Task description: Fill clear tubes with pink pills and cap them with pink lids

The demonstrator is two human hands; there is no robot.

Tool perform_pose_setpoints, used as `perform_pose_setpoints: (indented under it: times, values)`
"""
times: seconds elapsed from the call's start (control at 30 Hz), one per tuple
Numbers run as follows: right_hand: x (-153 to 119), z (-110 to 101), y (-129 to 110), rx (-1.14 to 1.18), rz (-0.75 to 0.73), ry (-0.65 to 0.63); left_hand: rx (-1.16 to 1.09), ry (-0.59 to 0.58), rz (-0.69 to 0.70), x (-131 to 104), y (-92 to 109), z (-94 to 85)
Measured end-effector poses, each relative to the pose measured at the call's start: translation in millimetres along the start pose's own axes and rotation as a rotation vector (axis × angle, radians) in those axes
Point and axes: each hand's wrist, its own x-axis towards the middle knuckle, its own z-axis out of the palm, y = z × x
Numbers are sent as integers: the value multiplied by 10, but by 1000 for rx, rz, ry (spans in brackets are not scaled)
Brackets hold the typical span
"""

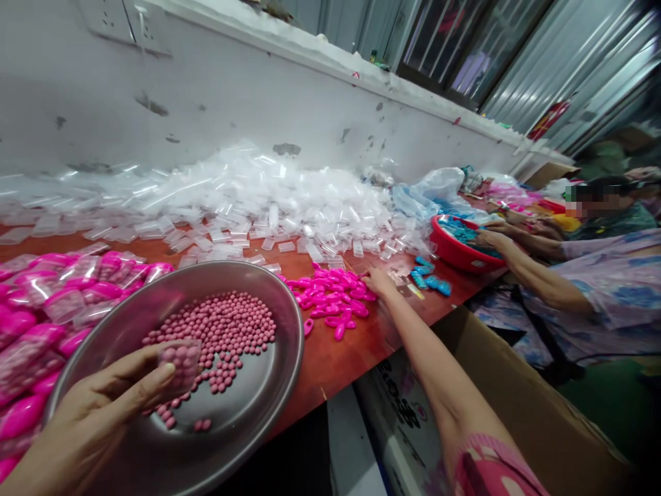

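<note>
My left hand (124,396) pinches a small clear plastic box (180,365) filled with pink balls, above a wide metal bowl (297,344). Many loose pink balls (232,320) lie in the bowl, mostly toward its far side. My right arm stretches across the table, and my right hand (381,282) is at the right edge of a pile of bright pink plastic caps (335,293). Its fingers look drawn together, but anything between them is hidden. Left of the bowl, filled clear boxes with pink caps (67,296) are heaped up.
A large heap of empty clear boxes (268,186) spreads along the wall. Several blue pieces (431,275) lie near a red basin (459,258) of blue items, where another person's hands (496,241) are at work. A cardboard box (511,393) stands below the table edge.
</note>
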Motion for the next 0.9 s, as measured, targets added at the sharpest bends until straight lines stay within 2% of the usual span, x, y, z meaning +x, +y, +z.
perform_pose_setpoints:
  times: [0.13,0.2,0.27,0.37,0.43,0.47,0.53,0.6,0.7,0.8,0.83,0.9]
  values:
    - [-201,-127,-61,92,-22,111,-158,-204,-108,5,19,-47]
    - [-352,-237,-157,185,-71,166,-141,-262,-104,-35,82,-28]
    - [-554,-343,-357,289,-148,184,-123,-321,-71,-83,147,-3]
    - [-987,-425,-876,528,-343,85,-117,-429,1,-128,204,19]
    - [-1350,-416,-1316,787,-536,-87,-133,-484,45,-136,215,19]
    - [-1538,-398,-1535,839,-618,-153,-149,-510,60,-136,217,17]
    - [-1886,-347,-1919,842,-765,-199,-195,-540,92,-134,218,10]
    - [-2151,-296,-2177,807,-868,-230,-249,-539,128,-132,220,1]
    - [-2341,-254,-2311,852,-896,-373,-312,-508,194,-138,224,-17]
    - [-2358,-269,-2272,887,-796,-520,-287,-541,287,-156,237,-36]
    - [-2353,-286,-2251,872,-769,-535,-257,-557,330,-164,242,-43]
    - [-2354,-335,-2225,827,-768,-446,-175,-554,423,-180,249,-56]
